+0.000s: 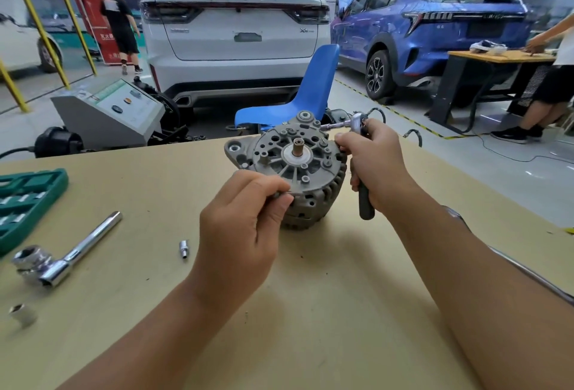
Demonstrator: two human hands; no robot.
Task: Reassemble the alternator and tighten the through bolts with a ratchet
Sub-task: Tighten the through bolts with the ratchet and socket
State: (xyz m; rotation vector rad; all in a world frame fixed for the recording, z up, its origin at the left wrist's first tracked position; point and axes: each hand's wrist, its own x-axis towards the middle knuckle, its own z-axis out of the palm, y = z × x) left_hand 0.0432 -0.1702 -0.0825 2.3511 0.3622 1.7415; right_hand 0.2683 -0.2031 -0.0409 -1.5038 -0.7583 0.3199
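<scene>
The alternator (289,172) stands on the counter (310,312) close to its far edge, tilted so that its flat rear face with the short shaft stub looks toward the camera. The left hand (245,225) holds the near lower rim of the housing, with the fingers curled over the edge and the thumb pressed against the ribbed side. The right hand (372,169) is closed around the dark handle of the ratchet (362,166), which stands nearly upright just beside the right side of the alternator; its metal head is above the hand, and a thin extension goes from the head to the left, toward the top right rim of the housing. Whether the socket sits on a through bolt I cannot tell. At the left edge of the counter lies a green socket case (28,203), open, with sockets in its slots. Nearer to the front left corner lies a chrome bar wrench (71,256) with a large socket at its end, and a loose socket (21,313) is close to the left edge. A small adapter (184,248) lies between the bar wrench and the left hand. Behind the far edge stands a blue chair (298,94).
</scene>
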